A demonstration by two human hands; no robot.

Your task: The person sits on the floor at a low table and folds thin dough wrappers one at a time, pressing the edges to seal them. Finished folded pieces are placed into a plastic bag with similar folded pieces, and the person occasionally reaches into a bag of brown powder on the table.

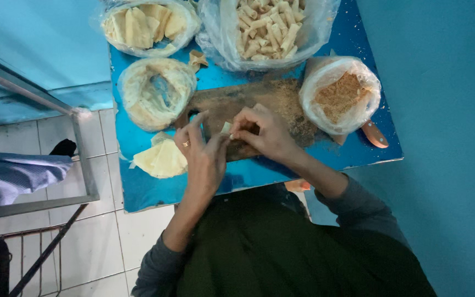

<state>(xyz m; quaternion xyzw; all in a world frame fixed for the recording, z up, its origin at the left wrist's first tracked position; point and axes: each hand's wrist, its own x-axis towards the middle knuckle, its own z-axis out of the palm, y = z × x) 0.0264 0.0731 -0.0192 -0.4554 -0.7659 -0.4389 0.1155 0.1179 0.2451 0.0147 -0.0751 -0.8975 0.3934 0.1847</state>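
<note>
Both my hands meet over a brown wooden board (232, 102) on a blue table (144, 187). My left hand (202, 151), with a ring on one finger, and my right hand (265, 132) pinch a small pale pastry wrapper (226, 128) between their fingertips. A stack of pale triangular wrappers (160, 158) lies just left of my left hand. Brown crumbs are scattered on the board.
On the table stand plastic bags: one of brown filling (341, 96) at the right, one of rolled pastries (265, 27) at the back, one of flat wrappers (144, 25) at the back left, one nearly empty (155, 91). A metal frame (81, 148) stands at the left over white floor tiles.
</note>
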